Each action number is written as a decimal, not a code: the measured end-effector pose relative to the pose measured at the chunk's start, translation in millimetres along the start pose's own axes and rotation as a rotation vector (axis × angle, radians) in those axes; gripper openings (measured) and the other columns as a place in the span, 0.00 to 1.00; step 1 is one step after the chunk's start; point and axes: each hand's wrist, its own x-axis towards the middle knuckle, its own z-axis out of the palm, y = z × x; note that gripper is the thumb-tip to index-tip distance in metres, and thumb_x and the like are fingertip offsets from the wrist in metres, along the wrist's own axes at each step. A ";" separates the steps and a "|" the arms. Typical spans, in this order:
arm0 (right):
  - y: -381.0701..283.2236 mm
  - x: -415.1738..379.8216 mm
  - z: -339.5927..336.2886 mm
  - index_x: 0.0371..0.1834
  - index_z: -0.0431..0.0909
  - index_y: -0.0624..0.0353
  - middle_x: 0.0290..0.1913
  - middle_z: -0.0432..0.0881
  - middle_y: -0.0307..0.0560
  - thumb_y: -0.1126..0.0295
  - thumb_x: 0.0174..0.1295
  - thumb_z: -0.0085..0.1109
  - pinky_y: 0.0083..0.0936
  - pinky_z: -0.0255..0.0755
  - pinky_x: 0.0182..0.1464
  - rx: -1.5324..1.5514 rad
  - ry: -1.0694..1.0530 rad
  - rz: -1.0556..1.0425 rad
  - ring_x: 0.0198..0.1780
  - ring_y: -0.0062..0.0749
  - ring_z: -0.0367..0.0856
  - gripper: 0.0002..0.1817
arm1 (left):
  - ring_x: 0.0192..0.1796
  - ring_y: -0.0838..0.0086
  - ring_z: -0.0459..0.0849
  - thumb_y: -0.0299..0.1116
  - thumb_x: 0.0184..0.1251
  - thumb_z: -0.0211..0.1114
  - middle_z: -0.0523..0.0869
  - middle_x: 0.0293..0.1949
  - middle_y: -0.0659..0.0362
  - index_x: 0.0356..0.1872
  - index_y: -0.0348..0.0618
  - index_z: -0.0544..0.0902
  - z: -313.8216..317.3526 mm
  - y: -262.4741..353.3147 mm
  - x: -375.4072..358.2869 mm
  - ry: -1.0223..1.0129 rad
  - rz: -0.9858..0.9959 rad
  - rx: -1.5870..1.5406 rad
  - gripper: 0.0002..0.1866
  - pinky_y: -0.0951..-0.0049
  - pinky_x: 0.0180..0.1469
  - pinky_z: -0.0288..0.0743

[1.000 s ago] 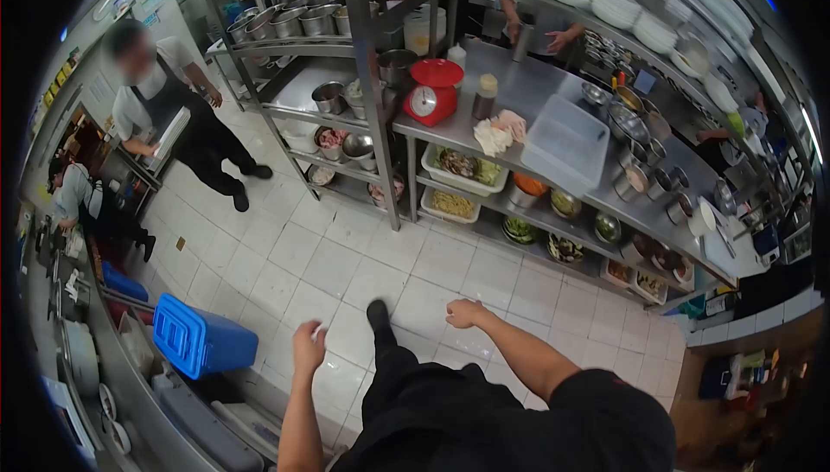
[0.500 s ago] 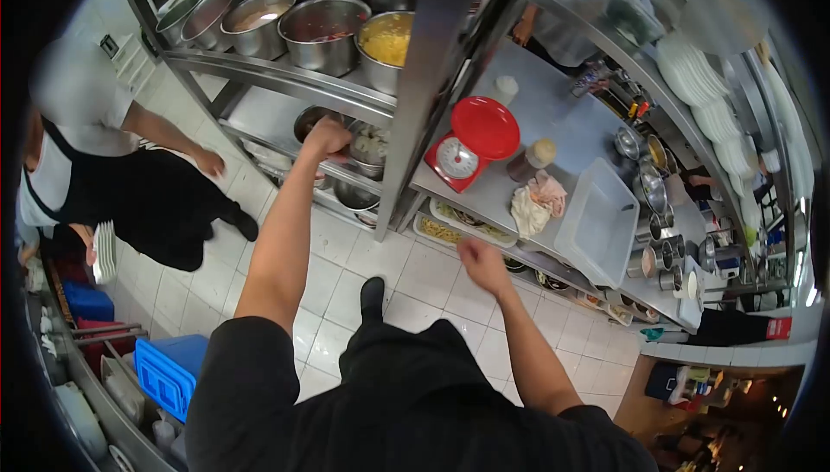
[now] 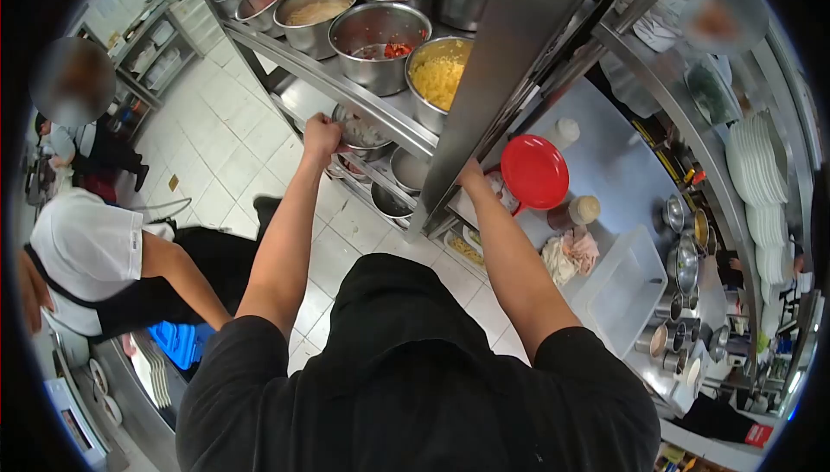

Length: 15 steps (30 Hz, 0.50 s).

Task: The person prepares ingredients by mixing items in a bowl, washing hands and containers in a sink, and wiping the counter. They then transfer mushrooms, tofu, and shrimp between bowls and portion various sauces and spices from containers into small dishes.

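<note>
**Two arms reach in, one on each side of a steel post (image 3: pixel 497 83)**

At far left a co-worker (image 3: pixel 86 226) in a white top bends low beside a stack of plates (image 3: pixel 151 368) and a blue bin (image 3: pixel 180 342). Next along, the person's left hand (image 3: pixel 322 136) is at the near-left rim of a metal pot (image 3: pixel 361 131) holding pale pieces, on the shelving under the upper shelf (image 3: pixel 316 79). Its fingers are curled in and look pressed onto that rim, probably because a rim is the easiest part to hold from outside; the thumb's side I can't make out. The pots above, one with a yellow filling (image 3: pixel 437 76), stand close together uncovered, presumably for quick access. The right hand (image 3: pixel 471 173) is against the post's right side, its fingertips hidden, so I can't tell whether they grip anything. A red scale (image 3: pixel 535 172) stands just beside that forearm, then a bottle (image 3: pixel 581 210), a crumpled cloth (image 3: pixel 571 253) and a clear tub (image 3: pixel 618 286), likely kept within reach of the counter.

As for room, the co-worker's arm comes near the person's left elbow, which looks tight. Tiled floor (image 3: pixel 203 139) opens behind, left of the shelving. The upper shelf's lip overhangs the pot, the post divides the two hands, and the scale hems in the right forearm.
</note>
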 end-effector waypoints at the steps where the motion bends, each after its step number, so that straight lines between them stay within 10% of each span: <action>1: 15.5 5.1 14.7 0.56 0.84 0.67 0.55 0.85 0.74 0.50 0.64 0.64 0.49 0.78 0.62 -0.035 0.052 -0.025 0.59 0.66 0.84 0.30 | 0.27 0.64 0.86 0.22 0.64 0.66 0.78 0.32 0.56 0.35 0.38 0.72 -0.4 -10.7 5.9 0.064 -0.037 0.016 0.09 0.62 0.26 0.92; 11: 10.0 10.5 -4.7 0.35 0.86 0.72 0.40 0.86 0.73 0.62 0.56 0.62 0.52 0.78 0.49 0.189 -0.026 0.011 0.47 0.67 0.87 0.18 | 0.39 0.67 0.87 0.36 0.71 0.66 0.86 0.43 0.54 0.45 0.35 0.85 13.3 1.6 -34.6 0.022 -0.279 0.024 0.13 0.67 0.38 0.88; 13: 9.4 12.9 -9.2 0.34 0.85 0.73 0.39 0.86 0.73 0.61 0.56 0.63 0.51 0.78 0.47 0.244 0.019 -0.073 0.46 0.68 0.87 0.20 | 0.33 0.65 0.85 0.38 0.68 0.70 0.88 0.39 0.50 0.49 0.35 0.83 22.8 -35.2 -44.4 0.490 -0.089 0.152 0.17 0.64 0.31 0.85; 15: 5.6 18.9 -18.8 0.36 0.85 0.72 0.40 0.86 0.72 0.59 0.59 0.64 0.50 0.78 0.49 0.207 -0.078 -0.119 0.47 0.66 0.87 0.21 | 0.36 0.68 0.86 0.42 0.69 0.72 0.87 0.36 0.52 0.46 0.35 0.83 30.0 -78.7 -61.8 0.613 0.504 0.562 0.19 0.65 0.30 0.83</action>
